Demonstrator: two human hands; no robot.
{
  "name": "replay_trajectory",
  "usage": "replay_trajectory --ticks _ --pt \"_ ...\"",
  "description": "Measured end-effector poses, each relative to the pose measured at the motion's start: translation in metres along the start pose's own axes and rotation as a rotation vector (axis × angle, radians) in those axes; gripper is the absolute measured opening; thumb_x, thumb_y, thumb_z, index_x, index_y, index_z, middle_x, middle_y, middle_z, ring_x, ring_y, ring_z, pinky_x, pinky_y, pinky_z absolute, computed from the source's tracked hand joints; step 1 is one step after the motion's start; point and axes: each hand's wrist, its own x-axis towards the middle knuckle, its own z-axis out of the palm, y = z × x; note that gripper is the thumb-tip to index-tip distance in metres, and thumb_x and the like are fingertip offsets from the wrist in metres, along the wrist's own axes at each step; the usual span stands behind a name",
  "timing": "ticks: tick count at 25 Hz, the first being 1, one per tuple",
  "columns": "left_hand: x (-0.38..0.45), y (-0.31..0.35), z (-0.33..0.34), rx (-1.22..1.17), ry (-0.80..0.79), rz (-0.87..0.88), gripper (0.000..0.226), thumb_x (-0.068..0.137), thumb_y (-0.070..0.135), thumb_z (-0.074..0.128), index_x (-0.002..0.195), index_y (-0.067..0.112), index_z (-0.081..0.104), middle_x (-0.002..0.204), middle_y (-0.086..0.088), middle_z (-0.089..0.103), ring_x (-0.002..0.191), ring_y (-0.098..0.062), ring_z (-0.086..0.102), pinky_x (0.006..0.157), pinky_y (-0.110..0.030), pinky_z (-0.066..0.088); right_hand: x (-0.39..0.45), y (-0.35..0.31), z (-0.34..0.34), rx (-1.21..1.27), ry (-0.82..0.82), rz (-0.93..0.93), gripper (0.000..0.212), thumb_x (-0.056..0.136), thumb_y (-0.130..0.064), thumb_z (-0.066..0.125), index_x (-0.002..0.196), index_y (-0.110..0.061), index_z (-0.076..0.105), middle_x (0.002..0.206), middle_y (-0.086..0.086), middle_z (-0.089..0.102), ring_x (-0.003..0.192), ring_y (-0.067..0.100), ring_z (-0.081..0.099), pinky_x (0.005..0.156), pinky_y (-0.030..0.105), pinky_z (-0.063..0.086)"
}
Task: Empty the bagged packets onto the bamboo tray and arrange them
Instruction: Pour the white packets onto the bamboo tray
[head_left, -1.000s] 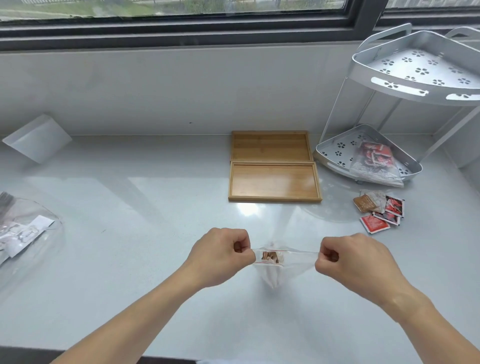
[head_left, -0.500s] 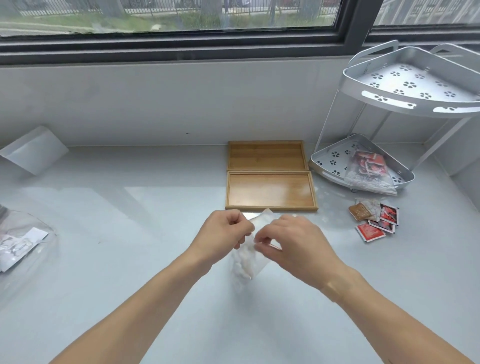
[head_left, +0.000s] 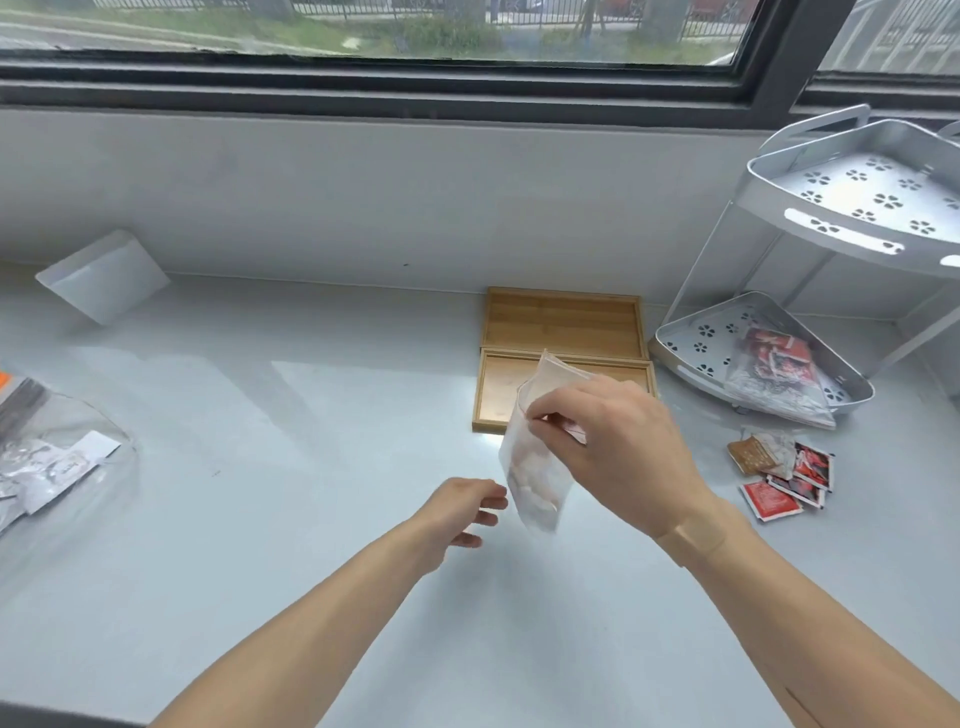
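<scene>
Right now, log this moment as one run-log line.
right hand: holds clear bag by its top, lifted off counter | left hand: open, free, below bag | near bamboo tray: no packets | stage: pre-emptying

Two bamboo trays (head_left: 563, 322) lie one behind the other at the back of the desk (head_left: 311, 467), right of centre, below the window (head_left: 363, 31). Just right of them stands a two-tier rack (head_left: 852, 208), with a bag of packets (head_left: 774, 374) in its lower tier. Before the rack, loose packets (head_left: 784, 475) lie on the desk. Before the nearer tray, the right hand (head_left: 608, 447) holds a small bag (head_left: 535, 467) above the desk; the left hand (head_left: 462, 512) hovers just left of the bag's bottom. At the far left edge lies another bag (head_left: 57, 457), and behind it a box (head_left: 104, 275) leans against the wall.
</scene>
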Motion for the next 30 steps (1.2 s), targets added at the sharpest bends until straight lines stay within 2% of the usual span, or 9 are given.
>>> replay_trajectory --ticks 2,4,6,8,13,16,20,26,30 --pt "0.010 -0.004 0.006 -0.156 -0.137 0.003 0.034 0.093 0.032 0.051 0.111 0.013 0.073 0.116 -0.001 0.073 0.105 -0.022 0.067 0.078 -0.031 0.050 0.003 0.005 -0.007 0.059 0.016 0.030 0.005 0.082 -0.025 0.069 0.082 -0.024 0.073 0.071 -0.012 0.069 0.068 0.016 0.063 0.060 0.030 0.049" --pt "0.016 -0.004 0.008 -0.301 -0.241 0.008 0.030 0.096 0.027 0.049 0.106 0.014 0.073 0.108 -0.003 0.073 0.096 -0.019 0.066 0.079 -0.032 0.047 0.004 0.012 -0.009 0.087 0.014 0.053 0.003 0.082 -0.024 0.070 0.084 -0.024 0.073 0.072 -0.013 0.068 0.070 0.013 0.062 0.063 0.030 0.048" --pt "0.020 -0.003 0.006 -0.362 -0.232 0.030 0.024 0.098 0.023 0.050 0.099 0.017 0.073 0.102 -0.002 0.072 0.090 -0.017 0.064 0.076 -0.031 0.044 0.005 0.023 -0.010 0.090 0.019 0.078 0.003 0.083 -0.024 0.070 0.084 -0.023 0.072 0.072 -0.012 0.067 0.070 0.014 0.062 0.064 0.031 0.049" --pt "0.025 0.000 -0.001 -0.367 -0.130 0.055 0.020 0.099 0.022 0.052 0.095 0.017 0.072 0.097 -0.001 0.072 0.085 -0.014 0.065 0.071 -0.028 0.043 0.007 0.038 -0.011 0.096 0.009 0.146 0.001 0.084 -0.023 0.071 0.085 -0.022 0.071 0.073 -0.010 0.068 0.072 0.017 0.063 0.067 0.037 0.052" --pt "0.037 0.028 -0.029 -0.412 0.308 0.170 0.011 0.093 0.022 0.066 0.091 0.012 0.070 0.079 0.002 0.071 0.070 -0.011 0.064 0.061 -0.024 0.043 0.014 0.081 0.007 0.169 -0.044 0.439 0.002 0.084 -0.022 0.072 0.085 -0.023 0.071 0.076 -0.012 0.068 0.077 0.013 0.064 0.077 0.040 0.054" --pt "0.047 0.056 -0.045 -0.322 0.420 0.242 0.010 0.091 0.021 0.069 0.087 0.011 0.069 0.074 0.002 0.069 0.064 -0.010 0.061 0.056 -0.023 0.047 0.019 0.110 0.030 0.249 -0.106 0.629 0.002 0.083 -0.027 0.072 0.081 -0.026 0.072 0.075 -0.013 0.070 0.079 0.012 0.067 0.079 0.038 0.055" --pt "0.065 0.092 -0.053 -0.141 0.448 0.287 0.013 0.092 0.018 0.068 0.081 0.011 0.067 0.072 0.001 0.067 0.064 -0.012 0.059 0.056 -0.024 0.049 0.019 0.141 0.068 0.246 -0.217 0.743 0.008 0.083 -0.027 0.071 0.076 -0.030 0.067 0.076 -0.010 0.070 0.083 0.015 0.067 0.077 0.033 0.051" --pt "0.095 0.133 -0.057 0.079 0.459 0.331 0.019 0.089 0.019 0.072 0.073 0.013 0.064 0.070 -0.004 0.065 0.059 -0.015 0.056 0.059 -0.028 0.049 0.018 0.168 0.111 0.476 -0.207 0.970 0.004 0.085 -0.017 0.069 0.085 -0.016 0.072 0.086 0.003 0.073 0.087 0.018 0.063 0.073 0.026 0.041" --pt "0.105 0.150 -0.055 0.194 0.474 0.357 0.019 0.088 0.018 0.073 0.071 0.013 0.065 0.071 -0.006 0.065 0.061 -0.017 0.057 0.057 -0.028 0.049 0.017 0.174 0.128 0.562 -0.206 1.041 0.008 0.085 -0.015 0.068 0.079 -0.020 0.068 0.077 0.000 0.070 0.079 0.017 0.061 0.072 0.026 0.043"
